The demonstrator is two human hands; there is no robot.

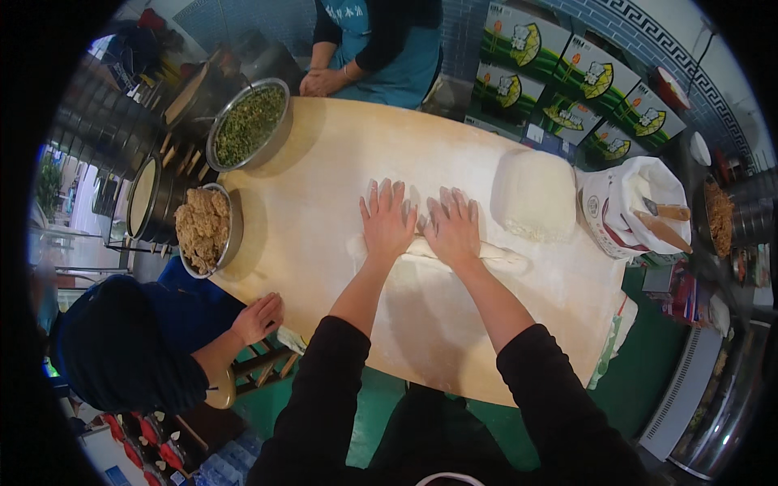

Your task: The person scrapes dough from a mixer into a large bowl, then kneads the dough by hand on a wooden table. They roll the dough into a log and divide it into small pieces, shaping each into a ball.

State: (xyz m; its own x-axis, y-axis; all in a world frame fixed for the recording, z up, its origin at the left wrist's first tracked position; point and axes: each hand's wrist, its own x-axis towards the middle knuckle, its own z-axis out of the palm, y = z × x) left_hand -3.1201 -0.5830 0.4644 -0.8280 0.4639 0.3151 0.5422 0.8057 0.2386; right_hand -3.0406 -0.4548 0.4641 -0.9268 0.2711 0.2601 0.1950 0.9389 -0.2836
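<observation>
A long roll of pale dough (503,259) lies crosswise on the floured wooden table (340,158). My left hand (387,222) is laid palm down over its left part, fingers spread and pointing away from me. Beside it, my right hand (454,229) presses flat on the middle of the roll, its fingers also apart. Both palms hide parts of the dough, whose right end sticks out past my right wrist. To the right and farther back sits a large block of white dough (538,194).
At the left edge stand metal bowls of chopped green filling (252,124) and brownish filling (203,228). An open flour bag (632,206) holding wooden-handled tools is at the right. One person's hand (258,319) rests at the left edge; another person's clasped hands (325,82) are across the table.
</observation>
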